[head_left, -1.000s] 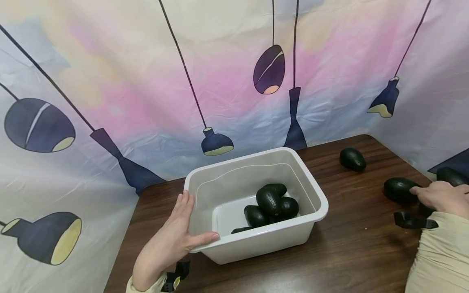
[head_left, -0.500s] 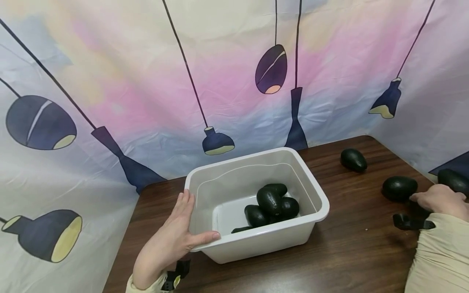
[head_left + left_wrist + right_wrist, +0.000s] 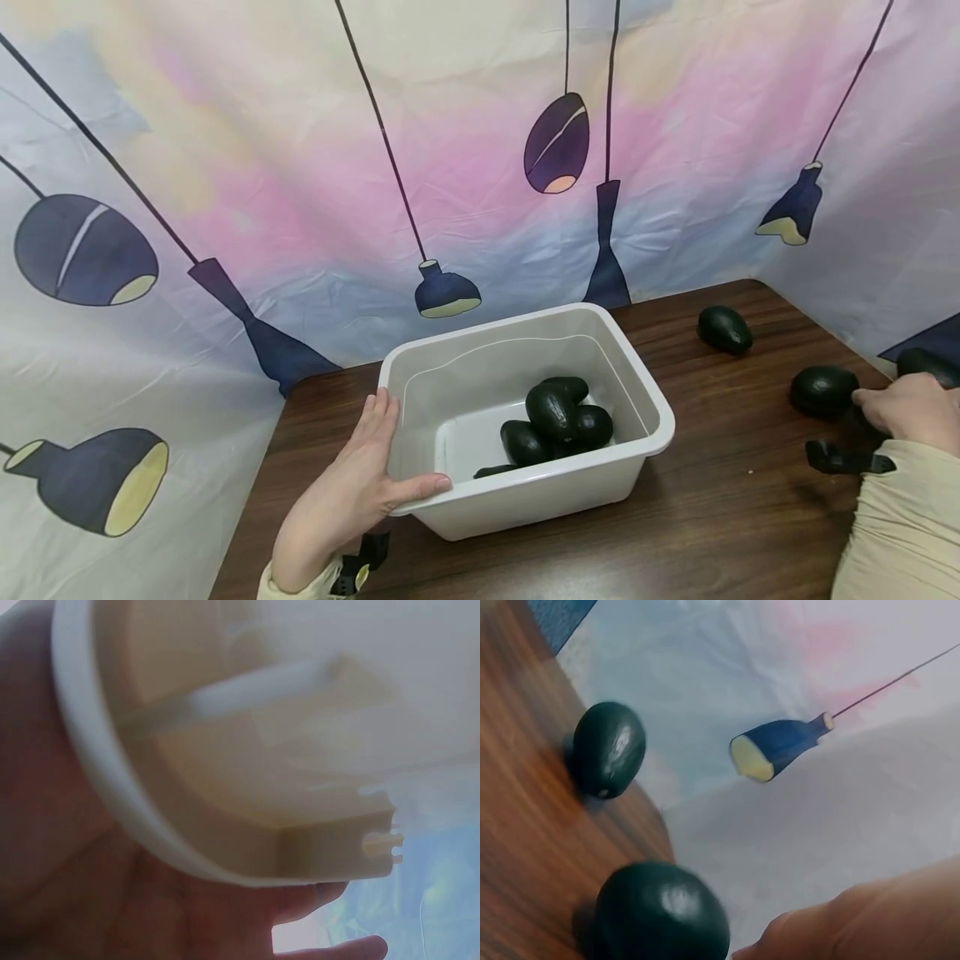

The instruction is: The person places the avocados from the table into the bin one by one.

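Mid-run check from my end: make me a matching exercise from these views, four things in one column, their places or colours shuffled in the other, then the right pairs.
Column 1
1. Tub
2. Left grip
3. Right grip
4. Table

Column 2
A. beside loose avocados, right of the tub
B. brown, under the tub
C. pale, with piled avocados inside
D. on the tub's rim

Pairs: 1-C, 2-D, 3-A, 4-B.
Whether the right grip holds anything is hidden.
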Available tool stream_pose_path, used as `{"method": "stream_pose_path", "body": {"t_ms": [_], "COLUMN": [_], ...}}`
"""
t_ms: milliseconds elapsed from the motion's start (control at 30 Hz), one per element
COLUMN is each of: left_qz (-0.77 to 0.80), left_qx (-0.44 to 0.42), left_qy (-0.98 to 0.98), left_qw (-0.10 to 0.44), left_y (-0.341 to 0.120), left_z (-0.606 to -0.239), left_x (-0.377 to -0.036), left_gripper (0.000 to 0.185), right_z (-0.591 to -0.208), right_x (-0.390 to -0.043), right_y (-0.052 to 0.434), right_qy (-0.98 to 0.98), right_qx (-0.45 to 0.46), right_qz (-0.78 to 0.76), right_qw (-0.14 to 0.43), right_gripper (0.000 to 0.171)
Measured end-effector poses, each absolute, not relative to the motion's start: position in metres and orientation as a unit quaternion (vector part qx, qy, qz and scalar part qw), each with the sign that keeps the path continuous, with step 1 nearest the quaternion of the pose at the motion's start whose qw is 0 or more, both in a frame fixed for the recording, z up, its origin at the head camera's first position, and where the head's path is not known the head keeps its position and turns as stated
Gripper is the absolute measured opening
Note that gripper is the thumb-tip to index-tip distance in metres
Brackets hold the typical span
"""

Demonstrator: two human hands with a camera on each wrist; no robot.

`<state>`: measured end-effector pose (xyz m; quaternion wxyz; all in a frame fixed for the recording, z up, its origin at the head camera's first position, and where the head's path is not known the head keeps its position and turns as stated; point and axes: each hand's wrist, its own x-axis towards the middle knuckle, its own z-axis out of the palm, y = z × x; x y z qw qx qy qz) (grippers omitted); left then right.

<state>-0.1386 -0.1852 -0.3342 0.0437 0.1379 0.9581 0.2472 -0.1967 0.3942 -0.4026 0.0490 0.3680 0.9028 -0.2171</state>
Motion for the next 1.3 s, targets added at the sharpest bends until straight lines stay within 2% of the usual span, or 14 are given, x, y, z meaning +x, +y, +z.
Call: {"method": "stream_pose_path", "body": {"t_ms": [333,633,1033,1300], "left_qz": [0.245,0.245,0.245,0.241], "left_qx": [0.141,0.140,0.137,0.139], "left_qy": [0.958,0.959,0.959,0.960], "left_qw": [0.041,0.042,0.041,0.038], "left_y": [-0.184,-0.185,-0.184,-0.184], "left_z": [-0.334,-0.335,-0.334,-0.334], "left_x": [-0.139,-0.138,-0.138,-0.137], "left_gripper": [0.123,0.125,0.122,0.123], "right_z": [-0.389,-0.384,-0.365,-0.361], "right_x": [-0.194,-0.197,-0.197,-0.203], "right_y": [0.377,0.371,0.338,0.321], "right_qy": [0.878,0.904,0.889,0.857], "right_qx": [0.361,0.262,0.069,-0.011], "right_qz": [-0.300,-0.297,-0.384,-0.438], "right_qw": [-0.099,-0.164,-0.242,-0.272], "right_gripper": [0.066,0.076,0.073,0.071]}}
